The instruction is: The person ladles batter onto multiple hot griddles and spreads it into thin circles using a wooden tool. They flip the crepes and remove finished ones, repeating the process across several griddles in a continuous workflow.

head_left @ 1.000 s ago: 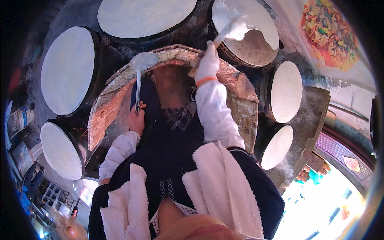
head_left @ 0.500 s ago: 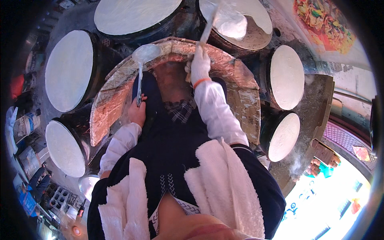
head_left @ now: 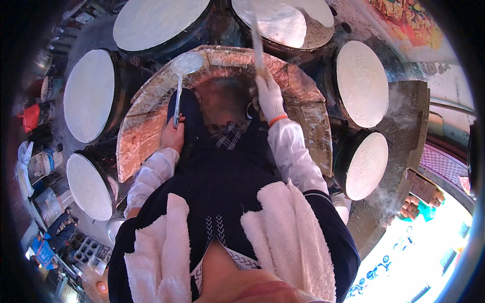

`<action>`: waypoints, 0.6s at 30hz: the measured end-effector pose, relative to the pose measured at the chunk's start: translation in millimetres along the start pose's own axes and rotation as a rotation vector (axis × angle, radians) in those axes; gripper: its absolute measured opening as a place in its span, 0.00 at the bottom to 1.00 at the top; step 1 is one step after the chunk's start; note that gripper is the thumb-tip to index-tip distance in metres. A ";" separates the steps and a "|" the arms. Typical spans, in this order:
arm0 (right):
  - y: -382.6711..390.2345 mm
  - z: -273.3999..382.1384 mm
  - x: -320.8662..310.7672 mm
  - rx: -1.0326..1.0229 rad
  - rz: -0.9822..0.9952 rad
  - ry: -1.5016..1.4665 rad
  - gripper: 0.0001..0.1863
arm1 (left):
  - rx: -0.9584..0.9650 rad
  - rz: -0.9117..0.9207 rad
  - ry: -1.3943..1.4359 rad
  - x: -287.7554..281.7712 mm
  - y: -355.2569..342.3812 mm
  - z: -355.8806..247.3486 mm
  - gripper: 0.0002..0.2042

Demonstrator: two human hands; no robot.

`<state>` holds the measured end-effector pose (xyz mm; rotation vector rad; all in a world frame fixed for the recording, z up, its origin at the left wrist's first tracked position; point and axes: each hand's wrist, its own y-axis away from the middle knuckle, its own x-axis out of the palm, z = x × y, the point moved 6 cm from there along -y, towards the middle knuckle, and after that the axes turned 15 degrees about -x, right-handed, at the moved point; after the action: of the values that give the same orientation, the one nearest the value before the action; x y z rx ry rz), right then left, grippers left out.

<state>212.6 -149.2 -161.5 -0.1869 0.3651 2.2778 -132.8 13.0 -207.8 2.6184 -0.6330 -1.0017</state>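
Note:
My bare left hand (head_left: 172,132) grips a steel ladle (head_left: 183,65), its bowl coated with pale batter, above the curved brick ledge (head_left: 135,151) in front of me. My right hand (head_left: 268,93), in a white glove with an orange cuff, holds a long-handled tool (head_left: 257,43); its far end is blurred over the top-right round griddle (head_left: 310,40). That griddle has a white layer with a bare dark patch and a bright white mass (head_left: 288,28), whose nature I cannot tell. The top-middle griddle (head_left: 159,22) is covered in a smooth white layer.
More white-coated griddles stand at left (head_left: 88,96), lower left (head_left: 88,184), right (head_left: 361,83) and lower right (head_left: 366,164). A food poster (head_left: 404,20) is at upper right. Cinder blocks and clutter (head_left: 88,255) lie at lower left. Cardboard (head_left: 404,131) lies along the right, with steam nearby.
My right hand and its tool have moved down and slightly right. The white mass on the top-right griddle has spread lower. The view has shifted slightly; my left hand still holds the ladle.

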 end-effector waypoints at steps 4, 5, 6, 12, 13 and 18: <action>-13.8 -6.8 -93.4 -0.457 -0.145 0.306 0.21 | 0.044 -0.004 0.000 -0.5 -4.0 -2.4 0.13; -28.0 -7.1 -115.8 -0.305 -0.105 0.212 0.21 | 0.038 0.005 -0.004 -2.4 -6.0 -1.8 0.13; -38.9 -6.1 -139.9 -0.148 -0.081 0.132 0.20 | 0.034 0.017 -0.005 -2.4 -7.8 -2.9 0.13; -0.4 18.5 -78.4 0.200 0.105 -0.174 0.25 | -0.011 0.013 -0.022 1.1 -11.1 -6.3 0.14; 6.2 12.1 -73.6 0.021 0.192 -0.024 0.26 | 0.014 -0.012 -0.013 0.7 -9.6 -2.5 0.13; -44.8 -15.2 -146.8 -0.413 -0.183 0.377 0.26 | -0.001 -0.039 -0.125 -5.3 -6.7 -18.8 0.13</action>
<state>344.0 -228.8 -148.2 -0.8336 0.0575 2.1063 -121.5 23.1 -193.8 2.5921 -0.6105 -1.1849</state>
